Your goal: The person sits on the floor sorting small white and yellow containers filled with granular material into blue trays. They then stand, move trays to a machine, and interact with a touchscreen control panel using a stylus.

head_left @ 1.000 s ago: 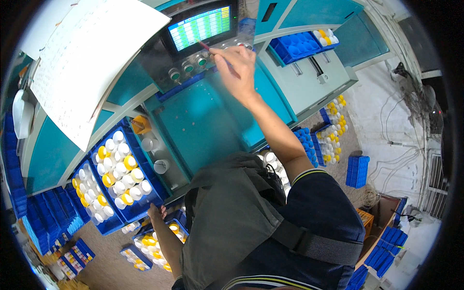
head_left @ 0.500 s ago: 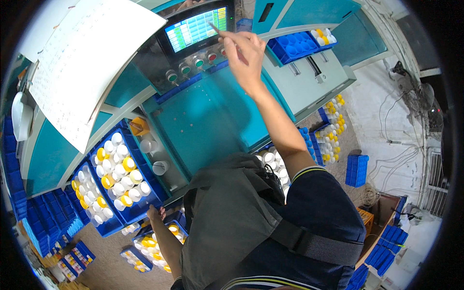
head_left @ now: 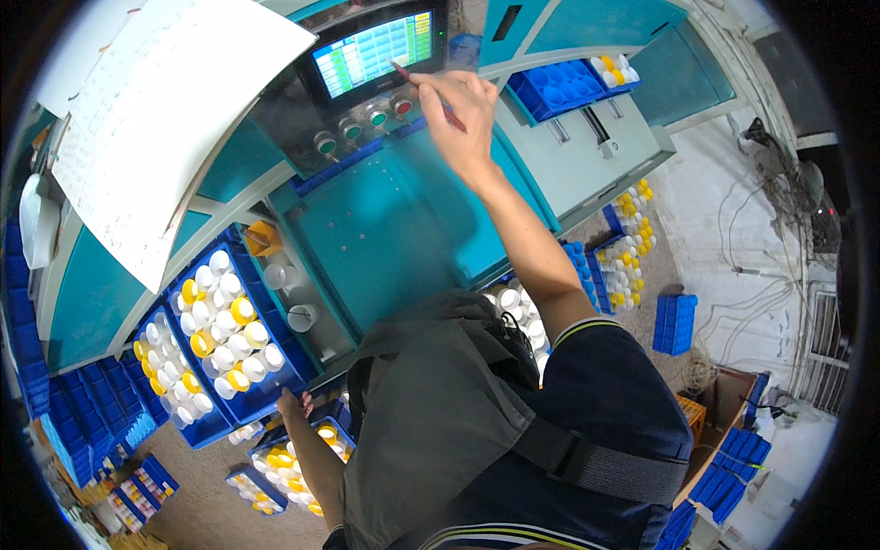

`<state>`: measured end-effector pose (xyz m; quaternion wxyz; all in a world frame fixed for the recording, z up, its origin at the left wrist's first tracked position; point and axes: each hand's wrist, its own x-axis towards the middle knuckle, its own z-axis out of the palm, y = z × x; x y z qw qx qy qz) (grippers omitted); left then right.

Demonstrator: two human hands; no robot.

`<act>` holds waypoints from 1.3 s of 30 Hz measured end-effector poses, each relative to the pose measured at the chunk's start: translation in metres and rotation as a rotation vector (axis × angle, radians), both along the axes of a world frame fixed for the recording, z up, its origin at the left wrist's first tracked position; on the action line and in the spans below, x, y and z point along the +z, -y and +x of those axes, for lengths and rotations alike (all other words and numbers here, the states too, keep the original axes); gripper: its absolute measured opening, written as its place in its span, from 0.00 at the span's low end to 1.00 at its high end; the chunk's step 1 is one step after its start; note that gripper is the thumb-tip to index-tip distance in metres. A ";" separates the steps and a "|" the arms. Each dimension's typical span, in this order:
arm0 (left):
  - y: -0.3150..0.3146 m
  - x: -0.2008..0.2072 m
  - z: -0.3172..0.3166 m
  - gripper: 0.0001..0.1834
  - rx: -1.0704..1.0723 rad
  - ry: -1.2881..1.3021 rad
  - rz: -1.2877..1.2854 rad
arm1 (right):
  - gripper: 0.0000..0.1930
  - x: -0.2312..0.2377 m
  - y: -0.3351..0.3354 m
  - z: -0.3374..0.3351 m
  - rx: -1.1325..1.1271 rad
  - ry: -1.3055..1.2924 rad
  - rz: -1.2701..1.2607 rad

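My right hand (head_left: 461, 115) is closed around a slim dark red pen (head_left: 403, 71), held at the panel screen. The pen's tip is over the lower right part of the lit touchscreen (head_left: 371, 55); whether it touches the glass I cannot tell. Below the screen sits a row of round push buttons (head_left: 377, 118), green and red. My left hand (head_left: 293, 402) is down at the near corner of a blue tray (head_left: 291, 374), its fingers curled at the tray's edge. Many white and yellow capped containers (head_left: 223, 316) fill that tray.
Large handwritten paper sheets (head_left: 174, 119) hang at the upper left. A teal machine bed (head_left: 394, 229) lies before me. A blue bin with round cups (head_left: 555, 89) rests on the grey cabinet at right. Stacked blue crates (head_left: 87, 403) and more filled trays (head_left: 298, 463) are on the left.
My right hand has shifted slightly down and left, and the pen tip is lower on the screen. The left hand stays at the tray corner.
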<state>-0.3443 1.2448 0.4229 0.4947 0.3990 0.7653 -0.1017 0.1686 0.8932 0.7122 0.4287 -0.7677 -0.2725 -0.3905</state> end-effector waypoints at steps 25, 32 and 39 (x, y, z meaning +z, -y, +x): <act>-0.006 -0.009 -0.006 0.26 0.052 0.032 -0.023 | 0.10 -0.012 0.012 -0.006 -0.013 -0.034 -0.050; -0.006 -0.009 -0.006 0.26 0.044 0.028 -0.032 | 0.09 -0.021 0.011 -0.013 0.008 -0.062 -0.094; -0.005 -0.008 -0.005 0.26 0.061 0.035 -0.018 | 0.08 -0.021 0.005 -0.013 0.015 -0.087 -0.085</act>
